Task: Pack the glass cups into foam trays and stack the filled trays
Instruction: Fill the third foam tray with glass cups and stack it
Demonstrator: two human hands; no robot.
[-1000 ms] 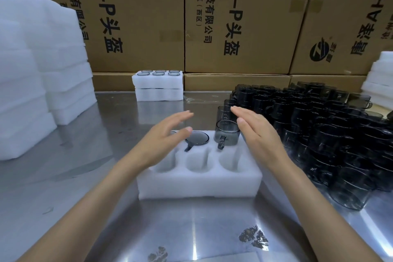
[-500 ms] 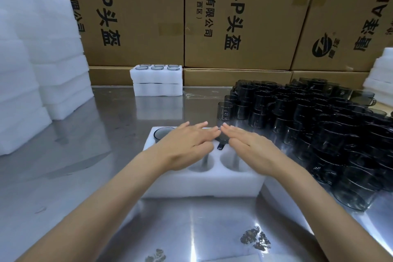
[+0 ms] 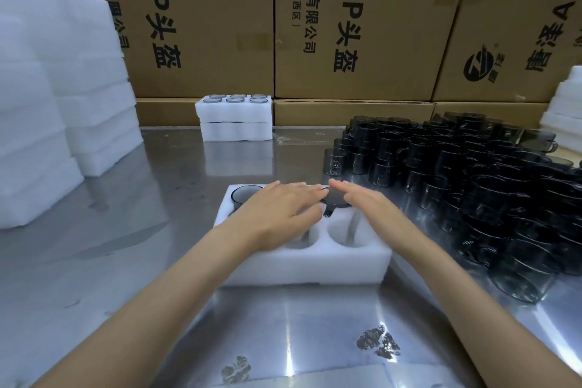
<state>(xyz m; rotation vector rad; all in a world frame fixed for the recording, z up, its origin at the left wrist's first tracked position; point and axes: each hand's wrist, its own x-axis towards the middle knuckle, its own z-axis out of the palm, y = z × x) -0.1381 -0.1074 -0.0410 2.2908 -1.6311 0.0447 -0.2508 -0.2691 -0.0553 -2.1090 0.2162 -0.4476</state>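
A white foam tray (image 3: 302, 264) with round holes lies on the steel table in front of me. A dark glass cup (image 3: 244, 195) sits in its far left hole. My left hand (image 3: 283, 208) lies flat, fingers straight, over the far middle of the tray. My right hand (image 3: 368, 205) is flat too, pressing on a cup (image 3: 333, 200) in the far right hole; that cup's handle shows between my hands. The two near right holes are empty. Many loose dark glass cups (image 3: 472, 186) stand to the right.
Two filled foam trays (image 3: 233, 118) are stacked at the back by the cardboard boxes (image 3: 346, 25). Tall piles of empty foam trays (image 3: 47, 98) stand at the left, and more foam (image 3: 563, 104) at the far right. Bare steel table (image 3: 132, 214) lies between.
Both hands came down and forward from above the tray onto the cups in its far row, and the right cup has sunk deeper into its hole.
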